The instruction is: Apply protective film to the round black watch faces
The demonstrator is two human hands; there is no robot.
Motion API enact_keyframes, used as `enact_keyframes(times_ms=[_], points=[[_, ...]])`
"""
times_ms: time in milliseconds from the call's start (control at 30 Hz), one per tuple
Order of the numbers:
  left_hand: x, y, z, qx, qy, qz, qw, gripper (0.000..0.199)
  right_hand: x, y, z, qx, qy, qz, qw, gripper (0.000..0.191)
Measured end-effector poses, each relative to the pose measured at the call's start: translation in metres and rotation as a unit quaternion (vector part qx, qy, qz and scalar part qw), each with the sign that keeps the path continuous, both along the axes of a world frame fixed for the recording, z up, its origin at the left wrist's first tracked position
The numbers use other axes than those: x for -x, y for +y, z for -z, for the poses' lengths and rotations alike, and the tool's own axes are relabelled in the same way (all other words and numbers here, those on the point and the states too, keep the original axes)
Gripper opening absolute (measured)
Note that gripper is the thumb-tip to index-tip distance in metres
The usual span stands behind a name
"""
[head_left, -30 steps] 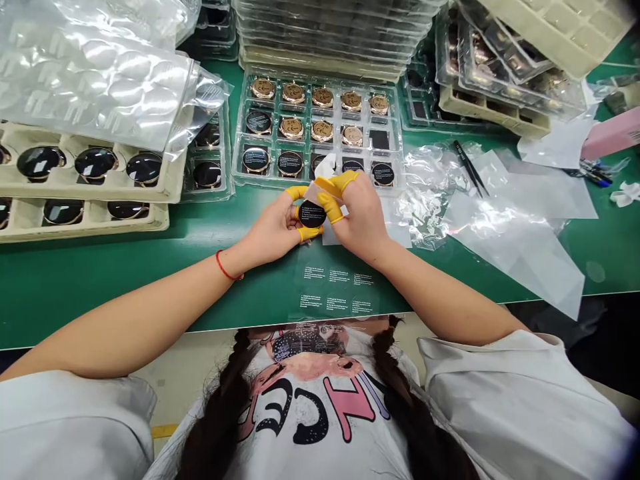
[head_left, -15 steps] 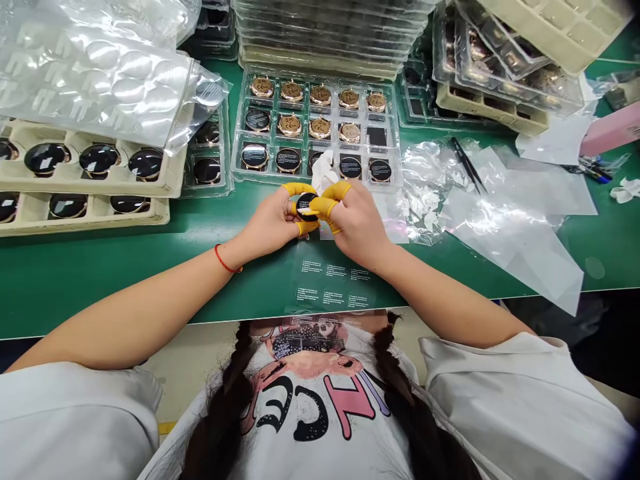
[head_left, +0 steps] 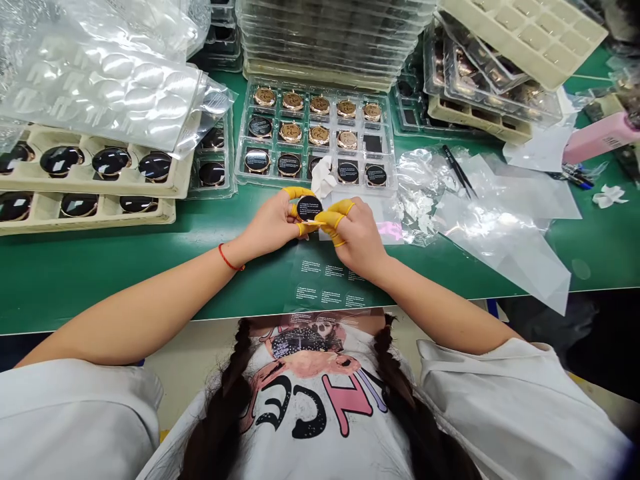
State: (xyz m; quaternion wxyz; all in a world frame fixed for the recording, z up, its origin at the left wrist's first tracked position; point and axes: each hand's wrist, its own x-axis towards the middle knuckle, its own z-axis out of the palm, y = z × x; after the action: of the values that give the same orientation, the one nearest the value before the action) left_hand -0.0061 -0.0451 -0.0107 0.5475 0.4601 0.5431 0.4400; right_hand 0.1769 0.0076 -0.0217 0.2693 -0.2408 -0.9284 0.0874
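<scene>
My left hand [head_left: 274, 219], with yellow finger covers, grips a round black watch face [head_left: 309, 208] that bears white printed text. At the watch's lower right edge, my right hand [head_left: 356, 232] has its yellow-covered fingertips pinched; whatever is between them is too small to make out. A crumpled white tissue [head_left: 324, 177] rises just behind the hands. Beyond them lies a clear tray [head_left: 241, 175] of watches, some gold backs up and others black with text. Under my wrists, a transparent sheet of printed labels [head_left: 326, 283] lies at the table's front edge.
Cream trays [head_left: 176, 175] of black watches stand at left under clear plastic trays [head_left: 125, 87]. Tall stacked clear trays [head_left: 333, 40] are at the back. To the right lie black tweezers [head_left: 459, 172], plastic film [head_left: 515, 233], a pink bottle [head_left: 600, 137] and more stacked trays [head_left: 483, 117].
My right fingers have moved off the front of the watch to its lower right edge, so more of the printed face shows. The camera view has shifted slightly.
</scene>
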Motion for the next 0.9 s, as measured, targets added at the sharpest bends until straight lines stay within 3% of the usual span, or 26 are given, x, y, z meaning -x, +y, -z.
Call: enact_keyframes(times_ms=[167, 467, 733, 800, 900], points=[[0.001, 0.000, 0.000, -0.002, -0.005, 0.006, 1.000, 0.054, 0.002, 0.012, -0.004, 0.017, 0.030, 0.038, 0.999, 0.024], [0.003, -0.001, 0.006, -0.012, -0.029, 0.007, 0.999, 0.055, -0.008, 0.006, 0.003, -0.008, -0.017, -0.002, 1.000, 0.035], [0.001, -0.001, 0.002, -0.017, -0.040, 0.010, 0.999, 0.056, -0.010, 0.002, 0.002, 0.009, 0.019, -0.011, 1.000, 0.021], [0.001, -0.001, 0.004, -0.027, -0.043, 0.019, 0.999, 0.057, -0.025, 0.012, -0.002, 0.043, 0.074, 0.049, 0.995, 0.017], [0.002, 0.000, 0.006, -0.031, -0.044, 0.026, 0.998, 0.058, -0.069, 0.039, -0.003, 0.071, 0.166, 0.223, 0.958, 0.033]])
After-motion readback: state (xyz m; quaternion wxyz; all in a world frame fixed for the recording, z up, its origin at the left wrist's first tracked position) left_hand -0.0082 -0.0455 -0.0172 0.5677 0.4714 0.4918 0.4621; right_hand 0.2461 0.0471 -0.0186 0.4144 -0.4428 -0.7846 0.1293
